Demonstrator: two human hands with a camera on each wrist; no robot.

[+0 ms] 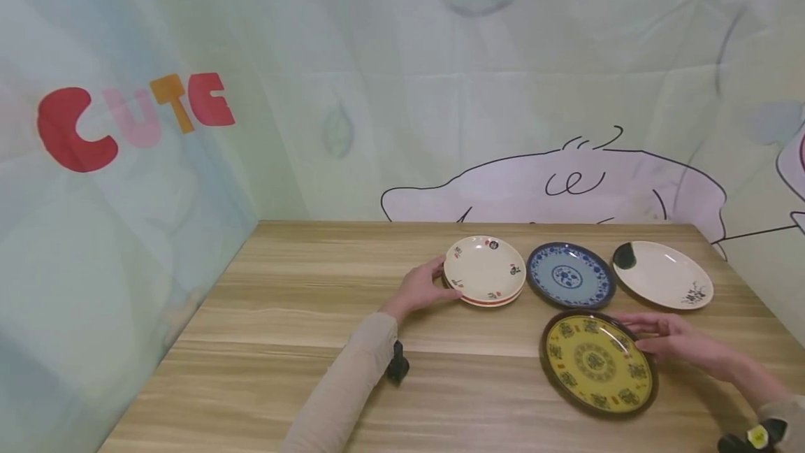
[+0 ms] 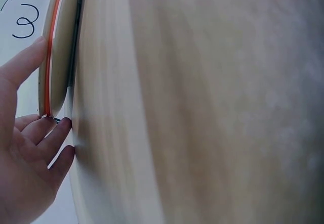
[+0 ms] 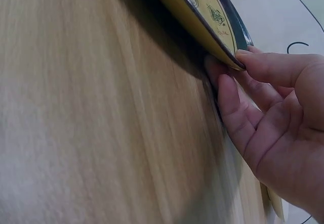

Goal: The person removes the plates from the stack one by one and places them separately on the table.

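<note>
In the head view, my left hand (image 1: 420, 291) holds the left edge of a stack of small white plates (image 1: 484, 268) with red edging. The left wrist view shows the thumb on the rim of the stacked plates (image 2: 59, 52) and the fingers at their side, near the tabletop. My right hand (image 1: 682, 342) pinches the right rim of a yellow plate (image 1: 594, 361) with a dark brown edge and green motifs. Seen from the right wrist, the thumb lies on top of the yellow plate's rim (image 3: 202, 37) with fingers underneath; that rim is off the wood.
A blue patterned plate (image 1: 571, 275) lies right of the white stack, just behind the yellow plate. Farther right lies a white oval plate (image 1: 663, 275) with a dark green patch. The wooden table (image 1: 302, 299) meets a printed curtain (image 1: 352, 89) at the back.
</note>
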